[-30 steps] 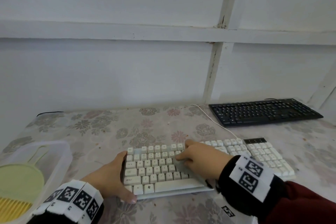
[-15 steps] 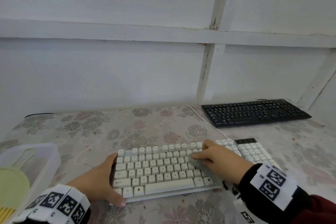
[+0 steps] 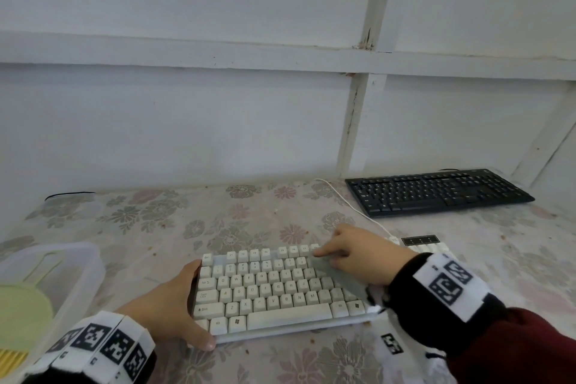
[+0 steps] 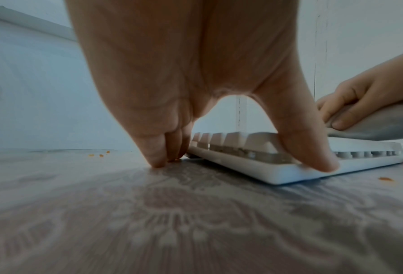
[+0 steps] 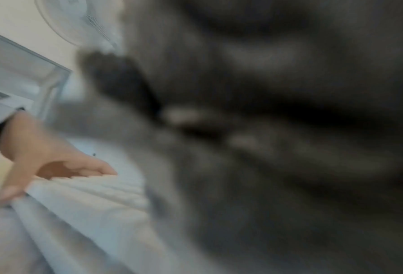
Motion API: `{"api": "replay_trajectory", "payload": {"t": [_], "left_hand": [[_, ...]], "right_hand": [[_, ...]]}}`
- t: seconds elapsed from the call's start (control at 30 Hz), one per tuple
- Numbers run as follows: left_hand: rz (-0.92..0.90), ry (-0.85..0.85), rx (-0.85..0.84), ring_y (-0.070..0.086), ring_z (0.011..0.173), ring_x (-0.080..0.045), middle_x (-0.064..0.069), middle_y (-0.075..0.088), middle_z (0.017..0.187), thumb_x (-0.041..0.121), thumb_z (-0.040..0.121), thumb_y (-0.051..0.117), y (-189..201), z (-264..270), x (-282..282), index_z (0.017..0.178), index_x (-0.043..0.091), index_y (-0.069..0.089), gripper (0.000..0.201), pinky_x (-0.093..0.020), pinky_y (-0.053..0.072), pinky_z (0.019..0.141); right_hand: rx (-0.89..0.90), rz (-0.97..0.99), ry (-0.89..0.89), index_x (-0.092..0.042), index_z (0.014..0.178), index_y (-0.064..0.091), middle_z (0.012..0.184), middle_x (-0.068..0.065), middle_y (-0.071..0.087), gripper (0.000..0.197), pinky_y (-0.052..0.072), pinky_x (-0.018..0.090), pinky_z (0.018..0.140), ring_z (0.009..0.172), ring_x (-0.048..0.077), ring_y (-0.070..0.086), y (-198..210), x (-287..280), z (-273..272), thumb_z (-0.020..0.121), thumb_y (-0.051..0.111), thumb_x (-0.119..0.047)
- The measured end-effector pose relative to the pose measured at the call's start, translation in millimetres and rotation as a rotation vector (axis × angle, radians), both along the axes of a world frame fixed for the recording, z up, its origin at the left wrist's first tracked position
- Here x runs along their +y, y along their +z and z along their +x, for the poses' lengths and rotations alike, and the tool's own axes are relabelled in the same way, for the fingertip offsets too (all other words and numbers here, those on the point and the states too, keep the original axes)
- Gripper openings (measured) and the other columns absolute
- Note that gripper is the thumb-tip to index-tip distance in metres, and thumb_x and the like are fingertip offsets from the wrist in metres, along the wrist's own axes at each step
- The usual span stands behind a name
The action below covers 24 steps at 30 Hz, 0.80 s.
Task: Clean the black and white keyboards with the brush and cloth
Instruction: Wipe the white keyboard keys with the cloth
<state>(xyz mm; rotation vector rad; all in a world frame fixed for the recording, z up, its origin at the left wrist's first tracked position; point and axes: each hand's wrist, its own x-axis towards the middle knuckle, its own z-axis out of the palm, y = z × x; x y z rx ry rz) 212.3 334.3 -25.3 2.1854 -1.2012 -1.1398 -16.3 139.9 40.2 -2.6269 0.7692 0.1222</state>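
Observation:
The white keyboard [image 3: 265,290] lies in front of me on the flowered table. My left hand [image 3: 194,305] grips its left end, thumb on the front edge and fingers at the far corner; the left wrist view shows this hand [image 4: 242,165] spanning the keyboard [image 4: 266,166]. My right hand [image 3: 343,259] holds a grey cloth [image 3: 346,287] pressed on the upper rows right of the middle. The left wrist view shows its fingers [image 4: 350,103] curled on the cloth [image 4: 378,126]. The cloth [image 5: 266,166] fills the blurred right wrist view. The black keyboard [image 3: 436,193] lies at the back right.
A clear plastic box [image 3: 78,274] at the left edge holds a green brush [image 3: 21,315]. The white keyboard's cable [image 3: 352,206] runs back toward the wall. Orange crumbs [image 4: 385,178] lie on the tablecloth near the keyboard. A white wall closes the table's far side.
My right hand has slid the cloth rightward over the keys and up toward the top row. My left hand has kept its hold on the keyboard's left end.

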Motion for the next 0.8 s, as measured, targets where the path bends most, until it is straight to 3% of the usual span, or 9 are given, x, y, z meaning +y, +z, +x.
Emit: {"api": "replay_trajectory", "payload": {"t": [0.1, 0.17, 0.27, 0.37, 0.43, 0.5, 0.57, 0.67, 0.8], "left_hand": [[-0.003, 0.007, -0.001, 0.047, 0.112, 0.000, 0.025, 0.043, 0.119, 0.033, 0.048, 0.090, -1, 1, 0, 0.146, 0.027, 0.003, 0.130, -0.015, 0.040, 0.091], [-0.004, 0.007, -0.003, 0.048, 0.114, -0.002, 0.023, 0.043, 0.122, 0.037, 0.044, 0.089, -2, 0, 1, 0.146, 0.027, 0.003, 0.133, -0.019, 0.040, 0.097], [-0.006, 0.013, 0.003, 0.048, 0.110, 0.001, 0.024, 0.044, 0.120, 0.030, 0.050, 0.090, -1, 0, 1, 0.146, 0.026, 0.004, 0.129, -0.014, 0.041, 0.091], [-0.003, 0.022, 0.004, 0.046, 0.101, 0.006, 0.027, 0.042, 0.114, 0.023, 0.057, 0.089, -1, -2, 0, 0.145, 0.027, 0.003, 0.123, -0.006, 0.039, 0.077], [0.003, 0.024, 0.008, 0.046, 0.100, 0.007, 0.027, 0.042, 0.113, 0.023, 0.058, 0.089, -1, -1, -1, 0.145, 0.027, 0.003, 0.122, -0.005, 0.038, 0.075], [0.005, 0.022, 0.015, 0.047, 0.105, 0.003, 0.025, 0.042, 0.116, 0.025, 0.056, 0.090, -1, 0, 0, 0.145, 0.026, 0.003, 0.125, -0.008, 0.039, 0.081], [0.011, 0.002, 0.020, 0.046, 0.114, -0.002, 0.022, 0.043, 0.122, 0.040, 0.043, 0.092, 0, 0, 1, 0.146, 0.027, 0.002, 0.137, -0.016, 0.040, 0.094], [0.027, -0.014, 0.001, 0.046, 0.120, -0.005, 0.018, 0.042, 0.131, 0.058, 0.022, 0.088, 2, 1, 1, 0.146, 0.028, 0.002, 0.154, -0.026, 0.039, 0.105], [0.035, -0.009, -0.026, 0.045, 0.120, -0.006, 0.017, 0.042, 0.133, 0.045, 0.040, 0.090, 1, 0, 0, 0.146, 0.027, 0.000, 0.140, -0.025, 0.038, 0.103]], "right_hand": [[-0.011, -0.001, 0.110, -0.028, 0.126, 0.060, 0.087, -0.011, 0.035, 0.032, 0.030, 0.012, 0.069, 0.089, 0.012, 0.042, -13, 18, 25, 0.097, 0.048, -0.026], [0.011, -0.031, 0.144, -0.024, 0.121, 0.064, 0.089, -0.006, 0.035, 0.029, 0.028, 0.012, 0.061, 0.085, 0.014, 0.043, -20, 21, 25, 0.098, 0.047, -0.023], [-0.013, -0.019, 0.076, -0.015, 0.107, 0.067, 0.088, -0.007, 0.037, 0.028, 0.031, 0.014, 0.060, 0.077, 0.010, 0.044, -21, 13, 3, 0.098, 0.044, -0.027], [-0.019, -0.004, -0.036, -0.025, 0.113, 0.067, 0.091, -0.008, 0.043, 0.032, 0.033, 0.014, 0.066, 0.079, 0.004, 0.046, -17, -6, -30, 0.096, 0.044, -0.039], [0.009, -0.042, -0.100, -0.027, 0.114, 0.067, 0.095, -0.004, 0.047, 0.030, 0.036, 0.015, 0.070, 0.085, 0.007, 0.049, -16, -20, -49, 0.096, 0.045, -0.036], [0.065, -0.089, -0.130, -0.027, 0.116, 0.067, 0.096, -0.002, 0.047, 0.028, 0.037, 0.015, 0.074, 0.089, 0.011, 0.050, -18, -33, -58, 0.097, 0.046, -0.029], [0.093, -0.118, -0.130, -0.021, 0.114, 0.068, 0.091, -0.005, 0.041, 0.027, 0.035, 0.014, 0.068, 0.084, 0.010, 0.047, -16, -37, -57, 0.097, 0.046, -0.022], [-0.018, -0.105, -0.078, -0.027, 0.120, 0.064, 0.090, -0.009, 0.042, 0.029, 0.032, 0.012, 0.065, 0.081, 0.005, 0.045, -8, -23, -35, 0.097, 0.047, -0.029], [-0.032, -0.056, 0.114, -0.024, 0.119, 0.064, 0.092, -0.005, 0.039, 0.029, 0.031, 0.013, 0.066, 0.086, 0.014, 0.047, -16, 11, 5, 0.098, 0.045, -0.025]]}}
